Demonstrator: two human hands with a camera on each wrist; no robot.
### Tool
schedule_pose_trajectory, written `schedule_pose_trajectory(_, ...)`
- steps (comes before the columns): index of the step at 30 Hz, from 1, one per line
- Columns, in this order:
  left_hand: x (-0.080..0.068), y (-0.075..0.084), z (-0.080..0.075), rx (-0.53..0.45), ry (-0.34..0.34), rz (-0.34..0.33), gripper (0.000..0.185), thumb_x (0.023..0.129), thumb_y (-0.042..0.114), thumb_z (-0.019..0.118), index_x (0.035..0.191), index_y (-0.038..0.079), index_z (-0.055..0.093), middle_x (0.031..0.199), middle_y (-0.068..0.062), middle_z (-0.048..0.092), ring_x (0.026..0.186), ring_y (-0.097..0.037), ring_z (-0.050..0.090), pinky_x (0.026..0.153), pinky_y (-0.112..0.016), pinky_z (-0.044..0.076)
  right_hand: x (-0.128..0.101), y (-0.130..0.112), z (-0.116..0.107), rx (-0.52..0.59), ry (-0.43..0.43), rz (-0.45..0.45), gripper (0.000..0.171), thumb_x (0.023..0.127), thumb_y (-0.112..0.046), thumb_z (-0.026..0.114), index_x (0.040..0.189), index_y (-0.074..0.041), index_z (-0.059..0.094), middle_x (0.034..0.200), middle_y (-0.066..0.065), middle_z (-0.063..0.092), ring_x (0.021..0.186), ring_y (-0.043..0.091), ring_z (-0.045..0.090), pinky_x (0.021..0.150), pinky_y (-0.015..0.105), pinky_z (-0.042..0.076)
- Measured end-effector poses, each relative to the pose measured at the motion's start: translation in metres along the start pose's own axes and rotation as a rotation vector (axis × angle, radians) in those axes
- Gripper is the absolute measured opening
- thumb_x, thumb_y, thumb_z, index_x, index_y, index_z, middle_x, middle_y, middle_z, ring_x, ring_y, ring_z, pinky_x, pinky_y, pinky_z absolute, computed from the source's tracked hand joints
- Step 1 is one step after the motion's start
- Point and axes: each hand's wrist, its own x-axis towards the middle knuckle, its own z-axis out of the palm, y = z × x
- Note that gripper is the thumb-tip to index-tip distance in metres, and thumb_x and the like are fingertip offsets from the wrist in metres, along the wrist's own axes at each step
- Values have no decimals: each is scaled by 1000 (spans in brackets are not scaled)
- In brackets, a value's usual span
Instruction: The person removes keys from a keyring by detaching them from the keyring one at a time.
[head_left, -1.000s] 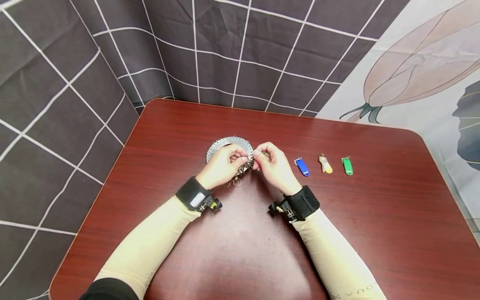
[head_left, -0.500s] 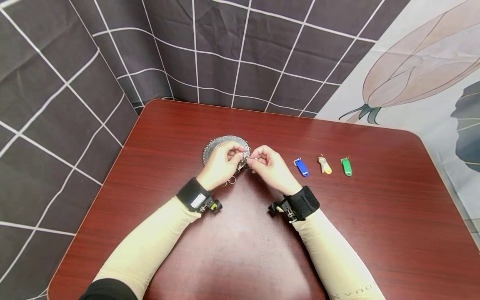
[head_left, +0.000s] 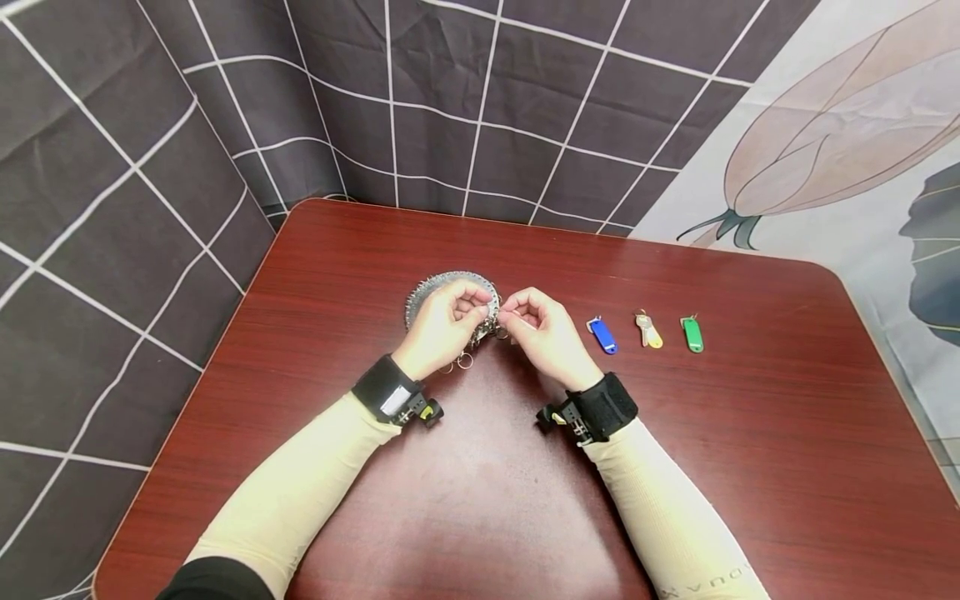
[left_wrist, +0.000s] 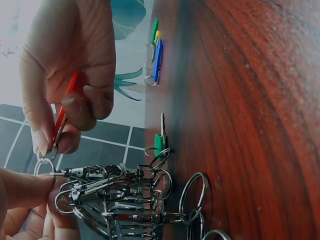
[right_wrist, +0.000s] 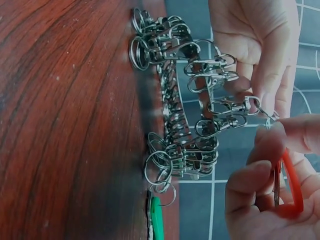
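A: Briefly, for the record: where were the hands?

B: Both were raised close together over the table (head_left: 750, 467). The left hand (head_left: 442, 329) pinched one snap hook (right_wrist: 227, 106) of the metal clip bunch (left_wrist: 120, 200) between thumb and fingertip. The right hand (head_left: 543, 333) had its fingers curled round a red key tag (right_wrist: 290, 187), with thumb and forefinger pinching the tag's small split ring (left_wrist: 44, 165) against that hook.

A: And the bunch itself?

B: It hung below and between the two hands, touching the tabletop with its lower rings. Under the left hand lay a toothed round metal disc (head_left: 435, 287), partly covered by the fingers. A loose key ring (head_left: 465, 361) rested just beside the left wrist side of the bunch.

A: Anything else near the clips?

B: The wrist views showed a green tag with a key (left_wrist: 160, 140) standing at the edge of the bunch; I could not tell whether it was hooked on.

A: Further out?

B: Beyond the right hand, in a row, well apart from it: a blue key tag (head_left: 603, 336) nearest, then a yellow key tag (head_left: 649, 331), then a green key tag (head_left: 692, 334) farthest.
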Motion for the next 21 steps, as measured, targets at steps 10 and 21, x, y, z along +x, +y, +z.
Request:
schedule_pose_trajectory(10,-1,0,1,91,-43,18,15,88,-2,66,103,0,64,88,-8,65,80,-16,63,74,-25,53,-1,-2,0,-32,46,-23,6,88,4,62,94,6,62,74,9,57,62,9,49,56,19,39)
schedule_pose_trajectory(21,-4,-3,1,174,-121,-14,14,89,5,67,102,0,71,108,-10,60,90,-17,63,79,-20,51,0,5,3,-19,101,-17,7,89,-2,64,95,3,64,74,9,58,63,12,51,57,21,41)
